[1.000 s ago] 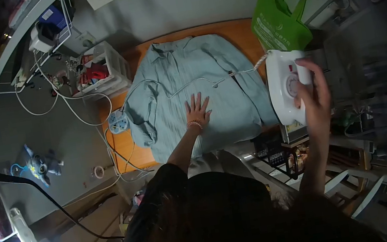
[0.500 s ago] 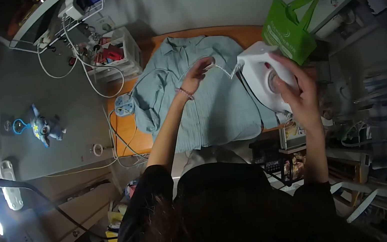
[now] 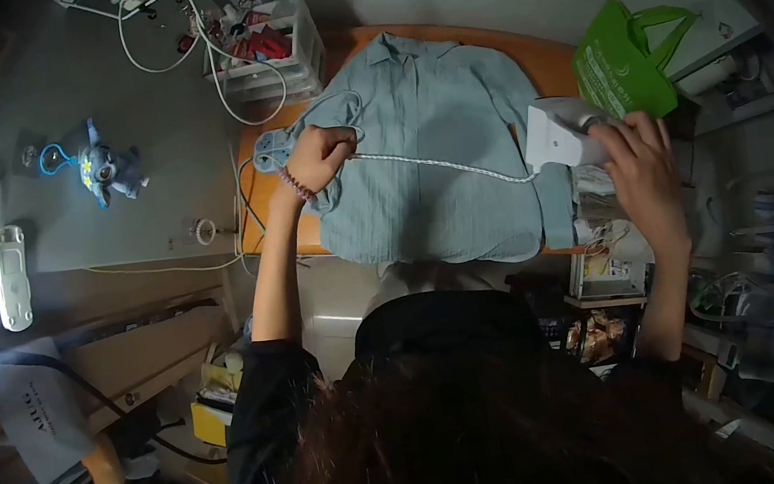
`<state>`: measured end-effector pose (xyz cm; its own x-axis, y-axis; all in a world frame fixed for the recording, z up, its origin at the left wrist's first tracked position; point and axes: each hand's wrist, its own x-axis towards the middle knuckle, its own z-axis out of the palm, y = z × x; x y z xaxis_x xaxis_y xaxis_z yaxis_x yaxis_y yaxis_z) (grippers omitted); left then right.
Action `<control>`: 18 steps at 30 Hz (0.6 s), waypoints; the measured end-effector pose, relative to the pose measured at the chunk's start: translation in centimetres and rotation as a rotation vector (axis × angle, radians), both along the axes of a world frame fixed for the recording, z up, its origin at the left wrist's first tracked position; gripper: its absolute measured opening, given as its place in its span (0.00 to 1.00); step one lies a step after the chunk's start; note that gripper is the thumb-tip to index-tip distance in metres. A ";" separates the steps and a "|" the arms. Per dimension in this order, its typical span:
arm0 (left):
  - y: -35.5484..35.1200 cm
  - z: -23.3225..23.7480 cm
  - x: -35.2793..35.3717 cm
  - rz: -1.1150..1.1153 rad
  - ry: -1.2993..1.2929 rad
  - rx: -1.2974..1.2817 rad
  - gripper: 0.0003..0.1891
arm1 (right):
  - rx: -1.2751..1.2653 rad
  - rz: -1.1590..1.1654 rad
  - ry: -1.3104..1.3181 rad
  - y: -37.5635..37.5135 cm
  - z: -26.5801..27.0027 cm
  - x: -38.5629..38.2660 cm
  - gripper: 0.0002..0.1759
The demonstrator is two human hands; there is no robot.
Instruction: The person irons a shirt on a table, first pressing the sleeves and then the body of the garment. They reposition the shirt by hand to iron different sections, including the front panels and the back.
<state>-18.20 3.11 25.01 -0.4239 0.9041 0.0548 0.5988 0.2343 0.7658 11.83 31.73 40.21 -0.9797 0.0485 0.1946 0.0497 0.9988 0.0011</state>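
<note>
A light blue-grey shirt [image 3: 439,153] lies spread on the orange table [image 3: 541,65]. My left hand [image 3: 318,159], with a beaded bracelet at the wrist, is closed round a braided cord [image 3: 440,164] above the shirt's left part. The cord runs across the shirt to a white iron [image 3: 557,136] over the shirt's right edge. My right hand [image 3: 638,162] is at the iron's right side, its fingers on the iron's body. Beside my left hand is a blue power strip [image 3: 271,149], partly hidden.
White drawers with small items [image 3: 303,63] stand at the table's back left. At the back right is a green bag [image 3: 623,68]. A blue plush toy [image 3: 108,172] hangs on the left surface. Cables run along the table's left side.
My left hand has moved left and closed on the cord, which is now stretched out. The iron has turned and moved right with my right hand. The camera view has shifted.
</note>
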 end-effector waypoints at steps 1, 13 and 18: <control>-0.5 0.3 0.4 -0.004 0.090 -0.029 0.10 | 0.042 -0.036 0.034 0.2 -0.5 0.0 0.23; -5.3 -8.6 3.2 0.040 -0.508 -1.140 0.20 | -0.669 -0.234 0.446 0.6 -10.3 -0.8 0.20; -5.4 -18.8 5.8 0.192 -0.429 -1.082 0.48 | -0.867 -0.002 0.550 0.9 -15.3 -2.6 0.13</control>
